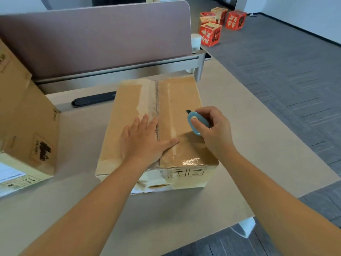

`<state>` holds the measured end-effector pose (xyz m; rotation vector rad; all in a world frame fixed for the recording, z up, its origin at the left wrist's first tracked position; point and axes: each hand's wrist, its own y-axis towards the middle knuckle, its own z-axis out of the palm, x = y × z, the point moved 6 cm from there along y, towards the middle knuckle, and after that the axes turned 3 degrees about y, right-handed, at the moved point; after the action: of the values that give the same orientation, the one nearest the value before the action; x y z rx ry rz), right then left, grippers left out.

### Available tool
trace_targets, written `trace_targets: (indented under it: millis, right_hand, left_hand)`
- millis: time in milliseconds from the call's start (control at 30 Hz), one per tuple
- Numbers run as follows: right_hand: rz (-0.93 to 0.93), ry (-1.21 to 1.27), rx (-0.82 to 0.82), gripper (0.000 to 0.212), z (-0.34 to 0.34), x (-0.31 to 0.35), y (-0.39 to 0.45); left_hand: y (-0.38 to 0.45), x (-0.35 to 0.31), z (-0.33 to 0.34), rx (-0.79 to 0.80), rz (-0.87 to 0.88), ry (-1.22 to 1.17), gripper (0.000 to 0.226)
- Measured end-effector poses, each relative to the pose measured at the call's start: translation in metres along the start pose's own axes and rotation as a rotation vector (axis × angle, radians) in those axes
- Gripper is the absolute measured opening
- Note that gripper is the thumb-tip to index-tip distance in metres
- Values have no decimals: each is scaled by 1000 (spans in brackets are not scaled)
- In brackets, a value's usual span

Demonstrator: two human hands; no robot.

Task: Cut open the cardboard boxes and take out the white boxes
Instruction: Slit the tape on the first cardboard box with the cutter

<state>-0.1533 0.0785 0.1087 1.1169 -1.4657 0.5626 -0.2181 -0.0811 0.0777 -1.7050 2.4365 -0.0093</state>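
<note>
Brown cardboard box (177, 100), its flaps taped along the centre seam, sits in the middle of the beige table (239, 145). Left hand (143, 140) lies flat on the lid with fingers straight, across the seam. Right hand (214, 130) grips a small light-blue oval box cutter (196, 124), blade out, above the lid's right half. Another larger cardboard box (27, 130) stands at the table's left edge.

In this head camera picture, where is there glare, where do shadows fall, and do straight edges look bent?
Head view: glare sits on the glossy tape at the near right corner of the brown cardboard box; the right hand gripping the small blue box cutter throws a soft shadow on the lid; the flat left hand shades little; the beige desk edges bow from wide-angle distortion; the red printed boxes look slightly soft.
</note>
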Motion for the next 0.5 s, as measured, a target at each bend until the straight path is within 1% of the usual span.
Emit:
trace_targets:
  millis: [67,167,233,300,400,500]
  right_hand:
    - [9,3,-27,17,-17,0,-3]
    - [18,52,-128,19,-48,-2,-12]
    - [40,106,-175,24,-68,-4,-20]
    - [74,137,-211,26,-86,-9,-27]
    - [149,116,-271,16,-106,-20,-35]
    - [246,91,-333,15,-116,-36,-41]
  left_hand:
    - [-1,-14,2,3,-72,-33,93]
    - [-1,-45,4,35,-164,-112,92]
    - [1,-67,6,49,-208,-143,92]
    - [4,-87,6,68,-234,-169,93]
    - [6,-115,2,129,-209,-340,90]
    - [1,-128,0,194,-96,-529,82]
